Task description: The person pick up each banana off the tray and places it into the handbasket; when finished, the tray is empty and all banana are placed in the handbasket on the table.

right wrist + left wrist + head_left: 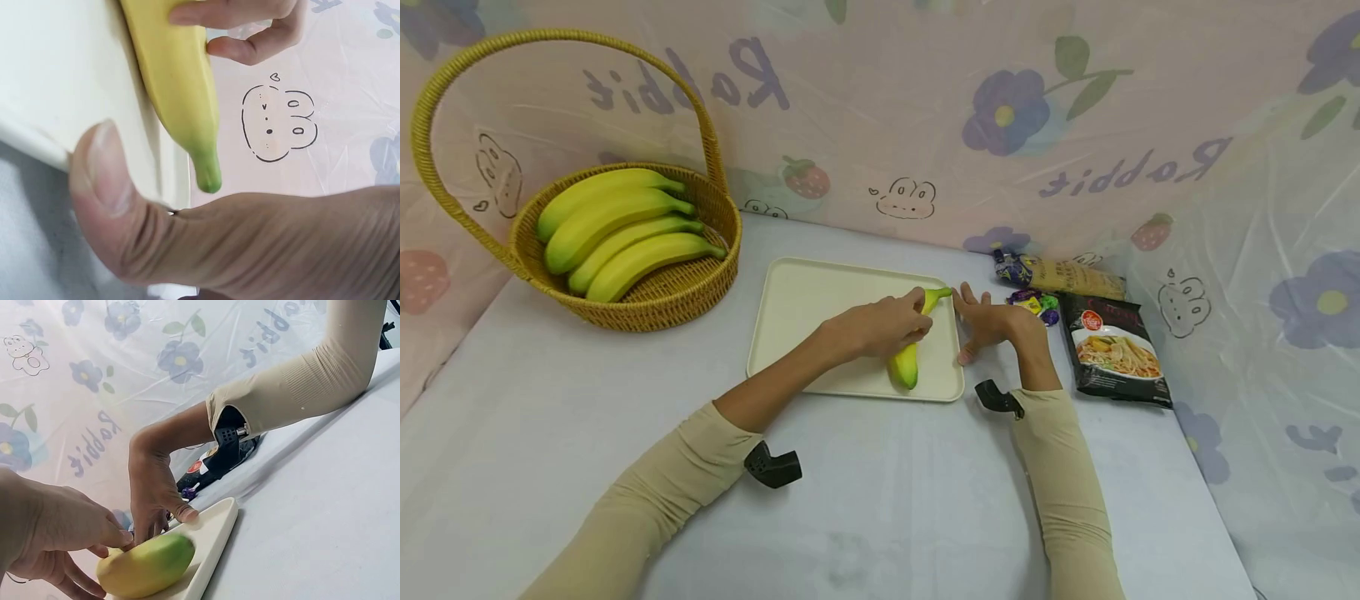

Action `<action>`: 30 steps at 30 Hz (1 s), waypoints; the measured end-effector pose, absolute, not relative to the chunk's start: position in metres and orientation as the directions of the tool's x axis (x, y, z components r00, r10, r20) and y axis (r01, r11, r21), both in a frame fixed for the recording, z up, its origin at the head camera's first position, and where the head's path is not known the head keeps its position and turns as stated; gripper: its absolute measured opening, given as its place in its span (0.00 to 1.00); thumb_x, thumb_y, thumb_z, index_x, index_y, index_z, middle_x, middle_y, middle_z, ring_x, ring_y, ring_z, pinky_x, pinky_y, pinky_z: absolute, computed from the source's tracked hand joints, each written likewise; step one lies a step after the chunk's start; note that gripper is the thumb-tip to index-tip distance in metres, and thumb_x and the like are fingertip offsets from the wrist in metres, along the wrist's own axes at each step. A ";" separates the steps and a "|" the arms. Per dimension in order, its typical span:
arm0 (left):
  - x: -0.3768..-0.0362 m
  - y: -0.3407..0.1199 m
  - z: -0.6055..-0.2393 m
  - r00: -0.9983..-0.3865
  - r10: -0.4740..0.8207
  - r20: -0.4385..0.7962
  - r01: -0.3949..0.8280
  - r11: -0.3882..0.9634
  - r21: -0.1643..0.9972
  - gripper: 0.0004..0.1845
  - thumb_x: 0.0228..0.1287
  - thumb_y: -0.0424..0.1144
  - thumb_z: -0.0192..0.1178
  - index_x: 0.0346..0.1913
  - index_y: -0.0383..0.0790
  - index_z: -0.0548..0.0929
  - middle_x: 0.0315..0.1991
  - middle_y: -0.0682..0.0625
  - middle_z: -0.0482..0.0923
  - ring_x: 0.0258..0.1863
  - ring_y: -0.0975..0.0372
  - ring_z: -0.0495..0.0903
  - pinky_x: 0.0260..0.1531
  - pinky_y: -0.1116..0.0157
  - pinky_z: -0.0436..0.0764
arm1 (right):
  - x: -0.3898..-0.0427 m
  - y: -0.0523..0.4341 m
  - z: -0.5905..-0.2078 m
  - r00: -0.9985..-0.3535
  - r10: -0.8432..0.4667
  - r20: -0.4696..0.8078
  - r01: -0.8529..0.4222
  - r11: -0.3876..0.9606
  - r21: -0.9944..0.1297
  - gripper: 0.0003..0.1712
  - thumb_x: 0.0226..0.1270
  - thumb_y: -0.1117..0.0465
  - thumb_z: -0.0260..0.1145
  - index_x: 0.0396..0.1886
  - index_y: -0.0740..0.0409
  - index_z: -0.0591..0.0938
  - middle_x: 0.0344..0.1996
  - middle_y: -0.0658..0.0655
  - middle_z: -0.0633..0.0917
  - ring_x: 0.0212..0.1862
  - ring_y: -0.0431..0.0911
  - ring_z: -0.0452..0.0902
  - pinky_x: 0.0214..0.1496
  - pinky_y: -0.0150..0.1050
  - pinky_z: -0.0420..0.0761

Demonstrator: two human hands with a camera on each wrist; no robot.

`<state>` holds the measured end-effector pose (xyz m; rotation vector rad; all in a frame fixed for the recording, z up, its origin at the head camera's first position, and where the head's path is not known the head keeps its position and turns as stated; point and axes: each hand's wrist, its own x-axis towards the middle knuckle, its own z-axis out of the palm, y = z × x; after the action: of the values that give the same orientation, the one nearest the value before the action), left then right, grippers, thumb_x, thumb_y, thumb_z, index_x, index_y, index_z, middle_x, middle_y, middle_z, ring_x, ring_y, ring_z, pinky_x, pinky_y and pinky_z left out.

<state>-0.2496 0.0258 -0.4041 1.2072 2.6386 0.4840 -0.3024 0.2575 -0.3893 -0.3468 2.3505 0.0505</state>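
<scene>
A yellow banana (906,363) with a green stem lies along the right side of a cream tray (805,308). My left hand (880,325) lies over its middle with the fingers curled round it. In the left wrist view that hand (56,531) holds the banana (147,565) just above the tray (215,531). My right hand (992,321) sits at the tray's right edge, fingers spread and fairly straight, close to the stem. In the right wrist view its thumb (112,187) presses on the tray rim (62,81) beside the banana (178,81).
At the back left stands a wicker basket (655,304) with a tall handle, holding several bananas (617,229). To the right of the tray lie a black noodle packet (1116,350), wrapped sweets (1036,302) and a long packet (1067,275). A flowered plastic sheet walls in the table.
</scene>
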 end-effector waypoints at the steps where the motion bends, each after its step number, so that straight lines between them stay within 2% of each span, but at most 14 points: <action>1: -0.250 0.026 -0.404 -0.657 0.753 -0.037 0.688 0.619 0.378 0.14 0.84 0.42 0.51 0.55 0.44 0.86 0.62 0.45 0.69 0.41 0.55 0.79 0.40 0.64 0.81 | -0.302 0.258 -0.389 -0.684 -0.238 -0.690 -0.265 0.962 -0.069 0.79 0.57 0.43 0.79 0.84 0.61 0.29 0.83 0.69 0.25 0.83 0.74 0.27 0.81 0.75 0.43; 6: -0.249 0.025 -0.405 -0.715 0.698 -0.036 0.623 0.660 0.420 0.08 0.79 0.42 0.58 0.50 0.46 0.87 0.61 0.47 0.69 0.42 0.56 0.77 0.38 0.66 0.81 | -0.302 0.257 -0.390 -0.683 -0.237 -0.691 -0.269 0.961 -0.065 0.79 0.58 0.43 0.78 0.84 0.61 0.29 0.83 0.69 0.25 0.83 0.74 0.26 0.81 0.76 0.43; 10: -0.249 0.025 -0.405 -0.730 0.684 -0.021 0.609 0.663 0.435 0.03 0.75 0.40 0.64 0.42 0.46 0.84 0.57 0.47 0.69 0.42 0.55 0.76 0.38 0.66 0.79 | -0.302 0.258 -0.390 -0.686 -0.233 -0.689 -0.270 0.961 -0.056 0.79 0.57 0.42 0.78 0.84 0.60 0.29 0.83 0.68 0.25 0.83 0.74 0.27 0.80 0.76 0.44; 17: -0.250 0.025 -0.399 -0.748 0.663 0.037 0.608 0.663 0.437 0.06 0.71 0.40 0.68 0.39 0.43 0.83 0.58 0.45 0.70 0.40 0.56 0.78 0.40 0.65 0.81 | -0.302 0.258 -0.387 -0.687 -0.224 -0.692 -0.278 0.960 -0.035 0.78 0.58 0.40 0.78 0.85 0.61 0.32 0.83 0.68 0.26 0.83 0.73 0.28 0.81 0.75 0.44; 22: -0.251 0.020 -0.392 -0.764 0.641 0.079 0.601 0.661 0.449 0.07 0.72 0.36 0.67 0.36 0.41 0.80 0.55 0.46 0.69 0.37 0.59 0.77 0.34 0.68 0.77 | -0.301 0.257 -0.385 -0.691 -0.221 -0.689 -0.287 0.958 -0.019 0.75 0.58 0.40 0.78 0.85 0.62 0.35 0.83 0.68 0.26 0.83 0.73 0.29 0.80 0.76 0.45; 24: -0.251 0.017 -0.389 -0.768 0.635 0.082 0.593 0.657 0.465 0.06 0.72 0.34 0.66 0.37 0.41 0.78 0.53 0.47 0.69 0.36 0.59 0.76 0.30 0.68 0.74 | -0.301 0.257 -0.386 -0.690 -0.223 -0.689 -0.286 0.958 -0.024 0.75 0.59 0.41 0.78 0.85 0.62 0.36 0.83 0.68 0.25 0.83 0.73 0.29 0.80 0.76 0.45; 27: -0.250 0.012 -0.386 -0.780 0.621 0.081 0.576 0.661 0.481 0.07 0.72 0.33 0.65 0.44 0.41 0.77 0.52 0.47 0.68 0.36 0.57 0.77 0.28 0.68 0.75 | -0.302 0.258 -0.388 -0.688 -0.230 -0.688 -0.284 0.958 -0.037 0.77 0.58 0.41 0.78 0.85 0.60 0.33 0.83 0.68 0.25 0.83 0.74 0.29 0.80 0.77 0.45; 30: -0.249 0.007 -0.382 -0.799 0.596 0.075 0.549 0.674 0.494 0.14 0.72 0.32 0.65 0.56 0.43 0.76 0.52 0.46 0.71 0.38 0.54 0.79 0.31 0.65 0.79 | -0.302 0.258 -0.390 -0.685 -0.233 -0.690 -0.285 0.958 -0.042 0.78 0.56 0.40 0.78 0.85 0.59 0.32 0.82 0.68 0.25 0.82 0.74 0.29 0.79 0.77 0.45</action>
<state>-0.2488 0.0065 -0.3816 0.9565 2.7896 0.7762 -0.3022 0.2580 -0.3898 -0.3621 2.3520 0.0884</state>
